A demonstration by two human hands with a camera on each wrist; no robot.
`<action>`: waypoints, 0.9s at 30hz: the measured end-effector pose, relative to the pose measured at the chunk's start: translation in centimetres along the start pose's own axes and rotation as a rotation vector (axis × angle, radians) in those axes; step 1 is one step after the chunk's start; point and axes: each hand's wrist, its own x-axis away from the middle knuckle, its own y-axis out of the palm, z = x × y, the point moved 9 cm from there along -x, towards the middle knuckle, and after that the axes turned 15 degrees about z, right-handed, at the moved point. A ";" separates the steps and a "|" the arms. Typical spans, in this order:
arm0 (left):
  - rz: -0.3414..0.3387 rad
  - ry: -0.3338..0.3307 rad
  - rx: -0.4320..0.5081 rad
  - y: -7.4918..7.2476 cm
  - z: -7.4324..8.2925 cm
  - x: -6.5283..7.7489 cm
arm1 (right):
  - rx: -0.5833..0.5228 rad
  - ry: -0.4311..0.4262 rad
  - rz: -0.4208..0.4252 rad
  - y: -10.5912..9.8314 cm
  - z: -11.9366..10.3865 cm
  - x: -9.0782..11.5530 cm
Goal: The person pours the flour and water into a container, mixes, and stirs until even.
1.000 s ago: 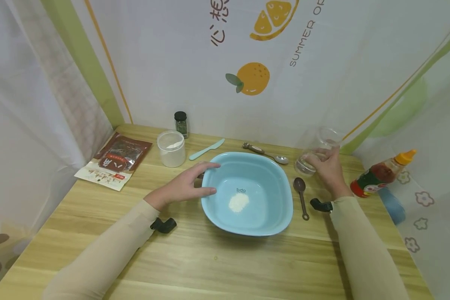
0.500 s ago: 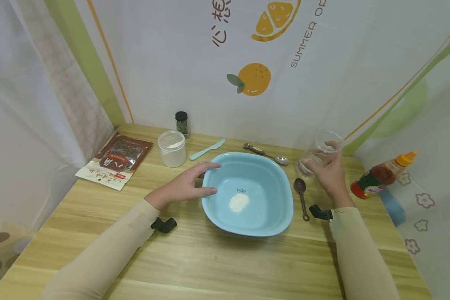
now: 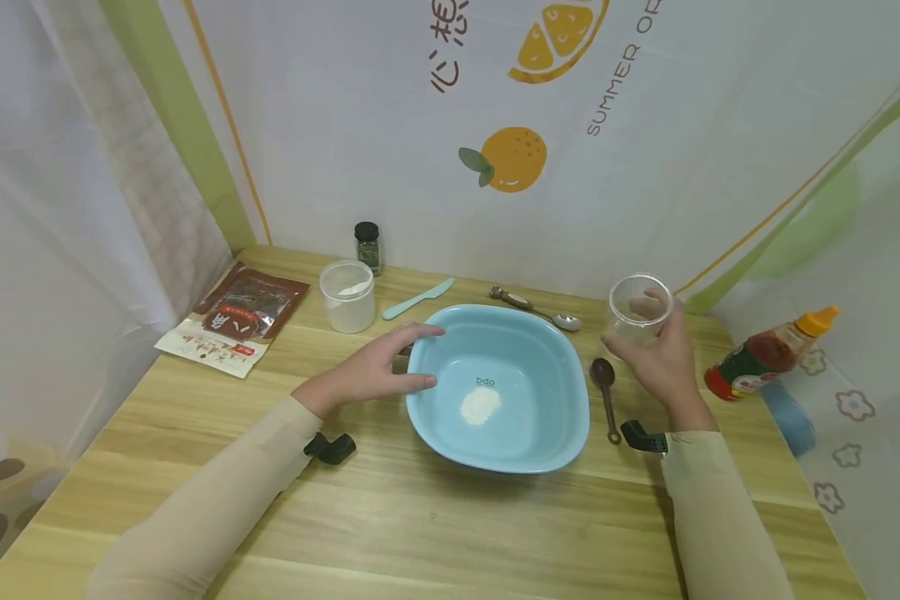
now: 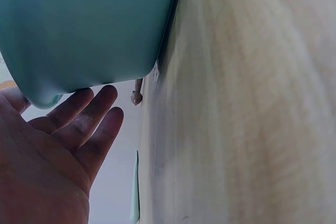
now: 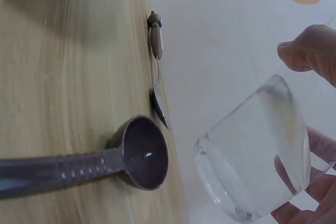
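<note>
My left hand [image 3: 375, 371] holds the left rim of a light blue basin [image 3: 547, 358], which has a small mound of white powder [image 3: 480, 406] on its floor. In the left wrist view, fingers [image 4: 100, 129] lie along the outside of the basin wall [image 4: 89, 24] under its rim. My right hand [image 3: 663, 358] grips a clear cup [image 3: 630, 333], thumb on one side and fingers on the other. Clear liquid [image 5: 252, 150] shows in the cup in the right wrist view, and a gap separates its base from the tabletop. A brown measuring spoon [image 3: 603, 387] lies between cup and basin.
Behind the basin lie a mint-green knife [image 3: 420, 300] and a metal spoon [image 3: 536, 308]. A tub of white powder [image 3: 347, 304], a spice jar [image 3: 367, 247] and a brown packet [image 3: 236, 317] stand or lie at left. A red sauce bottle [image 3: 768, 354] is at right.
The cup, tilted with its rim toward the back right, has come more upright and its rim has shifted nearer. The right hand has turned with it. The left hand stays on the basin.
</note>
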 end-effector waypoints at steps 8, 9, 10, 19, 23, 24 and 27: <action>-0.002 0.007 -0.022 0.2 0.0 -0.1 | 0.065 -0.178 -0.034 0.3 -1.6 0.8; 0.000 0.006 -0.024 0.1 0.1 -0.1 | 0.080 -0.200 -0.036 0.4 -1.9 0.8; 0.003 0.007 -0.026 0.1 0.1 -0.1 | 0.095 -0.222 -0.036 0.5 -2.1 0.8; 0.009 -0.004 -0.017 0.0 0.1 0.1 | 0.159 -0.379 -0.046 0.9 -3.7 1.2; 0.007 -0.006 -0.016 -0.1 0.1 0.1 | 0.178 -0.467 -0.030 0.9 -4.2 1.4; 0.007 -0.006 -0.016 -0.1 0.1 0.1 | 0.181 -0.485 -0.026 0.9 -4.3 1.4; 0.001 -0.006 -0.013 0.0 0.0 0.0 | 0.195 -0.530 -0.017 0.9 -4.4 1.5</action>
